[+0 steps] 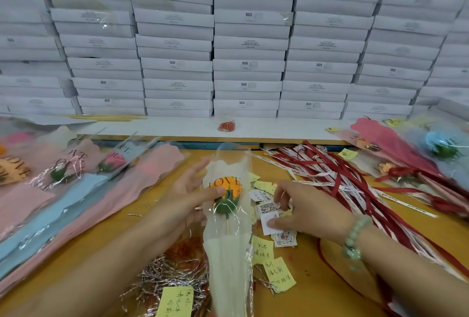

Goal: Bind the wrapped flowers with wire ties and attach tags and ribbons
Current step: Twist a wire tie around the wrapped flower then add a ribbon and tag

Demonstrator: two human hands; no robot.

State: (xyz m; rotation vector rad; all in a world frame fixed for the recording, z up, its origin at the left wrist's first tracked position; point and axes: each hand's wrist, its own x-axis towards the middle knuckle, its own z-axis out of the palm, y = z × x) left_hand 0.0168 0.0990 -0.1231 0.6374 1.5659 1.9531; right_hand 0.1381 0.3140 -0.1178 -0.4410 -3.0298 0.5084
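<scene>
pinching the wrapped flower (229,240) at its bloom, thumb in front, the left hand (187,189) leaves the stem free for binding. just right of the flower, the right hand (304,210) curls its fingers onto a white tag (266,231), i think to lift it; wire ties (172,276) lie left of the stem.

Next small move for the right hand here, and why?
Probably the right hand should pinch up the white tag under its thumb and carry it to the flower. The left hand holds that flower by its wrap, and no tag or ribbon shows on it.
</scene>
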